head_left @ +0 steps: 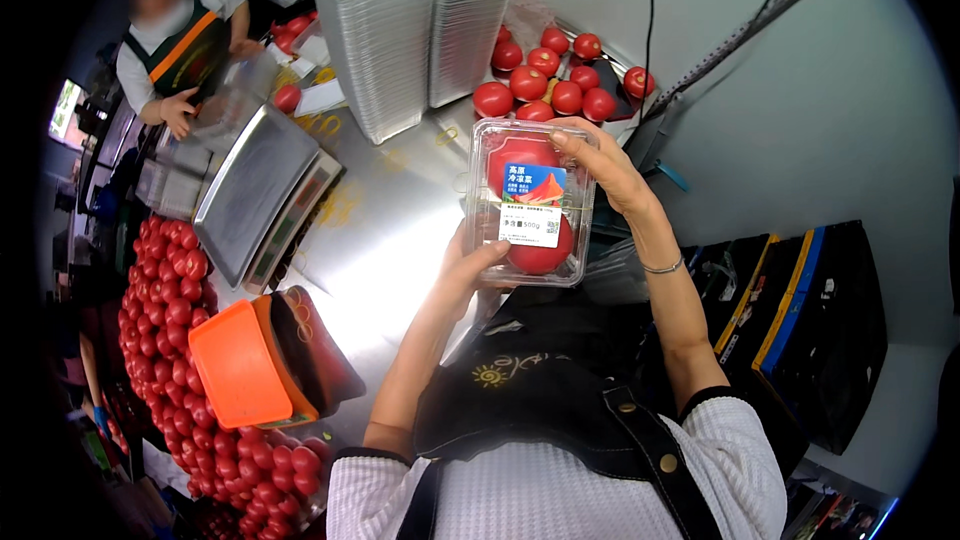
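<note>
- The left hand (470,268) is holding the lower left corner of a clear box (531,202), its thumb resting near the label (530,210)
- The right hand (608,166) is gripping the box's upper right corner
- The box is hanging in front of the dark apron (540,380), red tomatoes (542,256) showing around its label; a thin band (578,208) seems to be crossing it
- A scale (268,198) is standing on the surface (400,195), left of the box
- Loose tomatoes (543,62) are lying beyond the box, beside stacked trays (375,55)

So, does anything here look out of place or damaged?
Yellow loops, probably rubber bands, lie scattered on the metal table near the scale, which looks untidy. I see no damage to the held tomato pack.
</note>
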A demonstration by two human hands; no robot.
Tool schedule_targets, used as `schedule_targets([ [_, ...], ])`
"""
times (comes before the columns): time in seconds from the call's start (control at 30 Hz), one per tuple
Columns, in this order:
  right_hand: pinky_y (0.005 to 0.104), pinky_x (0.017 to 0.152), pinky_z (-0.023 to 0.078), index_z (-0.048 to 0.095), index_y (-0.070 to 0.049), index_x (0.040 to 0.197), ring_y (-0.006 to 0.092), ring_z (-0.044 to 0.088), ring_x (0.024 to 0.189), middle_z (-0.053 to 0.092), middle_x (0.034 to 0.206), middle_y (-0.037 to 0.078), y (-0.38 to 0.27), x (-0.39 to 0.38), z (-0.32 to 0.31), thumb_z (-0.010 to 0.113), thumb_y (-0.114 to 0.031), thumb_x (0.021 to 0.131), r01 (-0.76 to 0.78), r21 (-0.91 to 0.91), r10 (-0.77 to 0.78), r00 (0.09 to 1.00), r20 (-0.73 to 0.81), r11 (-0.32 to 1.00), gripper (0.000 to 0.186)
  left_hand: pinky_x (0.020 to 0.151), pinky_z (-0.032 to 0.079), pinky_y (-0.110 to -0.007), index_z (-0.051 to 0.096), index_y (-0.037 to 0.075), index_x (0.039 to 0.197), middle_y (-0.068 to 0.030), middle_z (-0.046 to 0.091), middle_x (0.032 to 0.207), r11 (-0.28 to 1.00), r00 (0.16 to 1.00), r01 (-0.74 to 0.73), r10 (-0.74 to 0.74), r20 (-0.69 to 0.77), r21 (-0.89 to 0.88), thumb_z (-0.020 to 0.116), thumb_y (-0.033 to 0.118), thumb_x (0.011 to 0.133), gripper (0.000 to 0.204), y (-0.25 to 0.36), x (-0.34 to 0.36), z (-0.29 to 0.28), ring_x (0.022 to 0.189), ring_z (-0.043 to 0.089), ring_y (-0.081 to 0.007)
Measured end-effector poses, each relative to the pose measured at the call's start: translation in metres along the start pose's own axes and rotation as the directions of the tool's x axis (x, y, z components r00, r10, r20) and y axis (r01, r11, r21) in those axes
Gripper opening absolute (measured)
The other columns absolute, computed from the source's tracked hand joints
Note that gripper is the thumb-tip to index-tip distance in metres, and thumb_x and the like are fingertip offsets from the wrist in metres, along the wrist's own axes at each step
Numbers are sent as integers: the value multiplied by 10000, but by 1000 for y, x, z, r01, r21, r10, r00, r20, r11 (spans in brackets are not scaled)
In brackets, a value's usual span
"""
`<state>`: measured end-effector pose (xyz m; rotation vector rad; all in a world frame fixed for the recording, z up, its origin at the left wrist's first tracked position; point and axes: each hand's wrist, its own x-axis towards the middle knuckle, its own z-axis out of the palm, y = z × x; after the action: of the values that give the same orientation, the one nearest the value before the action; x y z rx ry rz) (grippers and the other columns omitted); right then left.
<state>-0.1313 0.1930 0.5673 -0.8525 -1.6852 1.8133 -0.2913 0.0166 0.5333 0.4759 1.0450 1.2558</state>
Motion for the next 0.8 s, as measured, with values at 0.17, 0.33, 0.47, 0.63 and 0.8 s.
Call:
schedule_targets([
  [0.17, 298, 911, 440, 455, 28, 1262, 156, 533, 1051, 568, 1129, 100, 10, -42, -19, 636, -335, 882, 147, 75, -126, 963, -239, 986, 556, 945, 412, -344, 357, -14, 1326, -147, 535, 1195, 996, 996, -10, 2, 86, 86, 629, 181, 813, 613, -5, 16, 27, 1103, 525, -222],
  [0.33, 368, 1027, 374, 116, -22, 1463, 241, 408, 1242, 341, 1395, 151, 24, -119, -5, 719, -160, 809, 229, 101, -158, 872, -464, 968, 900, 958, 464, -380, 305, -26, 1358, -181, 491, 1263, 994, 974, 1, -25, 227, 109, 633, 222, 786, 704, -24, 27, 61, 1156, 535, -270],
  [0.47, 375, 1051, 346, 84, 1, 1468, 259, 389, 1262, 341, 1403, 177, -13, -191, -24, 704, -153, 815, 262, 41, -165, 713, -682, 964, 914, 930, 469, -364, 259, -20, 1395, -173, 456, 1296, 994, 892, -15, -36, 451, 110, 676, 315, 753, 836, -42, 22, 123, 1143, 531, -268],
  [0.63, 355, 951, 463, 215, -63, 1464, 211, 565, 1091, 518, 1252, 175, -38, -348, -56, 626, -114, 857, 469, 170, -34, 395, -918, 867, 735, 917, 476, -447, 164, 55, 1466, -185, 355, 1407, 960, 388, 176, -269, 881, 216, 710, 569, 718, 1060, -56, 5, 192, 1185, 508, -363],
  [0.8, 355, 951, 465, 273, -53, 1439, 237, 577, 1091, 552, 1242, 157, -13, -540, -68, 677, -158, 832, 153, -22, -17, -31, -999, 988, 737, 892, 478, -371, 367, 47, 1372, -161, 514, 1277, 864, 459, 112, -483, 746, 491, 600, 270, 881, 587, -98, 34, 175, 1097, 576, -286],
])
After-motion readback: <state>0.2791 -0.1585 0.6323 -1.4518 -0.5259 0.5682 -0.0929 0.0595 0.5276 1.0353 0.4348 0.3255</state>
